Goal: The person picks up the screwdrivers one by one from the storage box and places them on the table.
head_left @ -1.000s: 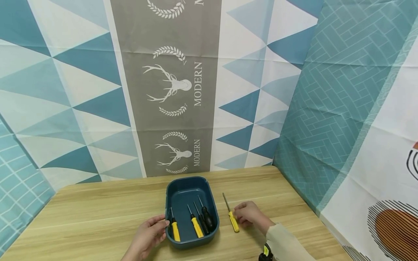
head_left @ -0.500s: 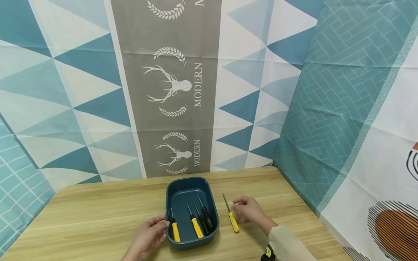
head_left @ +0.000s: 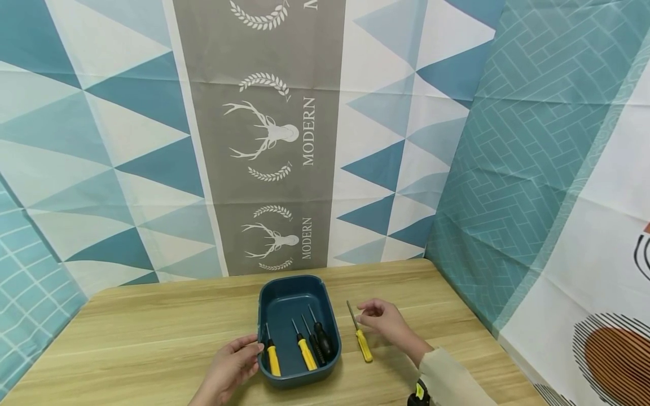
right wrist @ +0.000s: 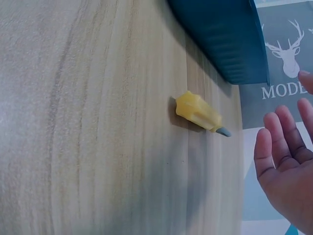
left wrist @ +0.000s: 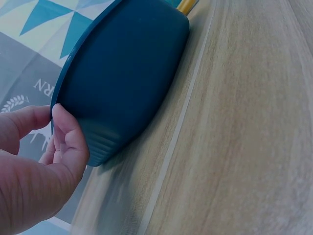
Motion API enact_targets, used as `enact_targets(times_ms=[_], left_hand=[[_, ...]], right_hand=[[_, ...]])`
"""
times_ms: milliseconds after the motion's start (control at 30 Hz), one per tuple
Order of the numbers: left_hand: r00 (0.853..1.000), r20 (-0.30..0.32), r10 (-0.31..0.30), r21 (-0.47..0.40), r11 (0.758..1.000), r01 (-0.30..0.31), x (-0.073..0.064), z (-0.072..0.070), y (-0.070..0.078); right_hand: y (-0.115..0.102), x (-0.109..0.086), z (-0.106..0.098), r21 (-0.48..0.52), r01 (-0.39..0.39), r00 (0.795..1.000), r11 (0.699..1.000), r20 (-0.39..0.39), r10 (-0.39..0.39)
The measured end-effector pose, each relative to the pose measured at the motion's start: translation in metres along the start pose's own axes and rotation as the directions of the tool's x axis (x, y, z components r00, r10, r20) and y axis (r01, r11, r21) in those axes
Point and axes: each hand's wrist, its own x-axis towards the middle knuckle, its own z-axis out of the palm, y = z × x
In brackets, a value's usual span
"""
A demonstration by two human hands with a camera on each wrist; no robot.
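Pale wooden table (head_left: 152, 332) with rounded far corners, bordered by a triangle-and-stag backdrop (head_left: 274, 135) along the far edge and a teal hanging (head_left: 508, 169) beside the right edge. Room for moving widest across the wood at left; narrow strip between the dark blue tray (head_left: 291, 307) and the far edge; broader strip at right, reaching the slanting table edge. Within this right strip, near the tray but apart from it: a yellow screwdriver (head_left: 363, 345), lying on the wood, ribbed handle toward the near side, thin metal shaft toward the far side and slightly left. Tray deep, round-cornered, stepped with ridges outside one corner. Inside, at the left wall, a yellow-and-black screwdriver (head_left: 273, 358); grouped toward the right wall, a second yellow-handled driver (head_left: 306, 352), a slim black driver (head_left: 316, 347) and a stout black driver (head_left: 323, 341). Left hand (head_left: 231, 366) pinching the tray's left wall at the rim. Right hand (head_left: 385, 322) raised just beside the yellow screwdriver's shaft, fingers relaxed and slightly spread.
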Motion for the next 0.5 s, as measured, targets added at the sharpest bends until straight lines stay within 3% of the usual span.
enact_targets(times_ms=[500], left_hand=[[1.000,0.019,0.003,0.003,1.000,-0.003,0.0000,-0.0007,0.0002]], right_hand=[[-0.0074,-0.0004,-0.0013,0.027,0.083,0.993,0.996,0.083,-0.085]])
